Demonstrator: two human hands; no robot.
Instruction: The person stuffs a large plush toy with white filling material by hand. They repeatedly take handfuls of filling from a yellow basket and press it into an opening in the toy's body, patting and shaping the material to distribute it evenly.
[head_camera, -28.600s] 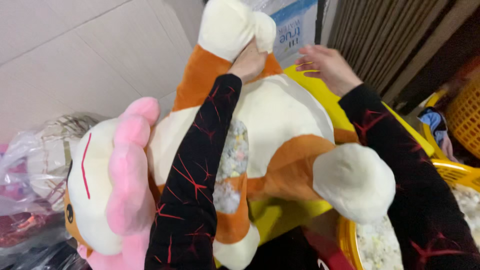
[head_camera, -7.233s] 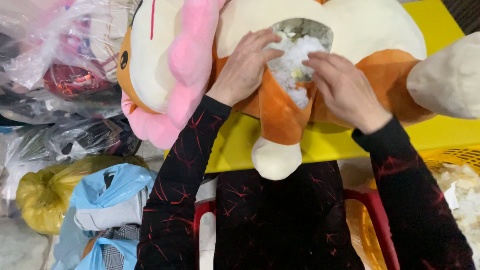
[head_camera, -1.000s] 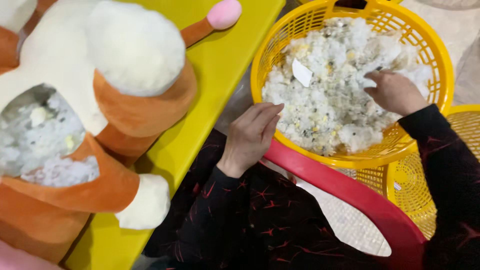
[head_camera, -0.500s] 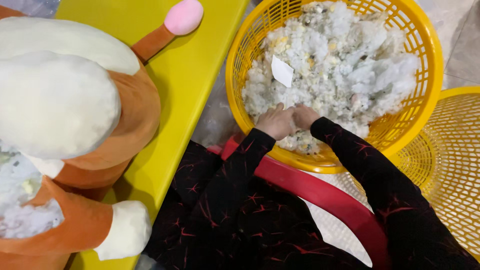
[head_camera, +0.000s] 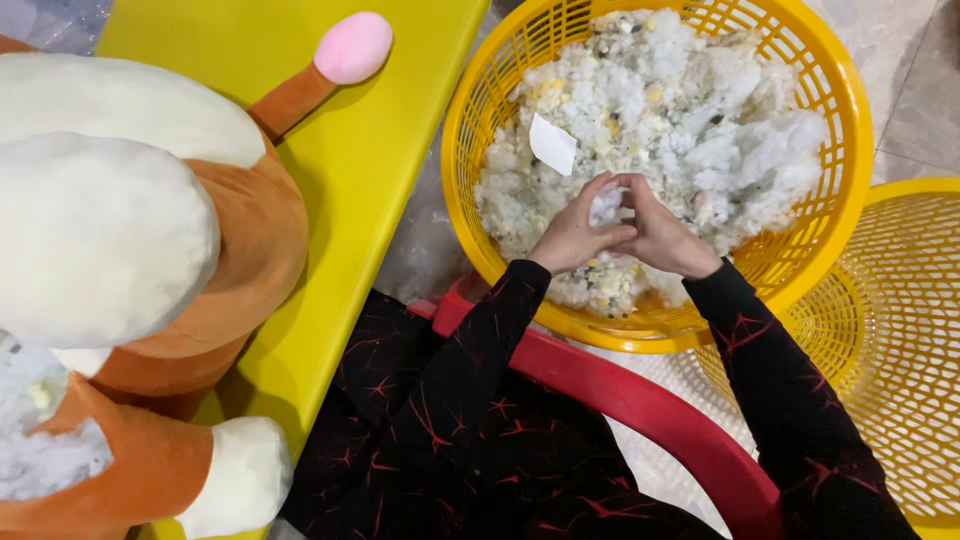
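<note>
Large orange-and-cream plush animal (head_camera: 130, 250) lying on the yellow plastic table (head_camera: 380, 130), to the left of the round yellow plastic mesh basket (head_camera: 850, 130); its seam gapes at the lower left, showing white filling, and its pink-tipped tail points toward the basket. The basket, beside the table's right edge, is heaped with loose white and yellowish fibre stuffing (head_camera: 720, 120); a second yellow mesh basket (head_camera: 920, 360) stands partly under it to the right. A red plastic chair arm (head_camera: 640, 400) crosses below the basket's near rim. Inside the basket, at its near side, the left hand (head_camera: 575, 235) and right hand (head_camera: 665, 235) meet fingertip to fingertip, both closed around a small white tuft of stuffing (head_camera: 606, 208) held just above the heap. The tuft sits between the two hands, equally near to each; the plush opening lies well apart, to the left of the basket. A small white paper slip (head_camera: 552, 145) rests on the heap, just beyond the left hand.
</note>
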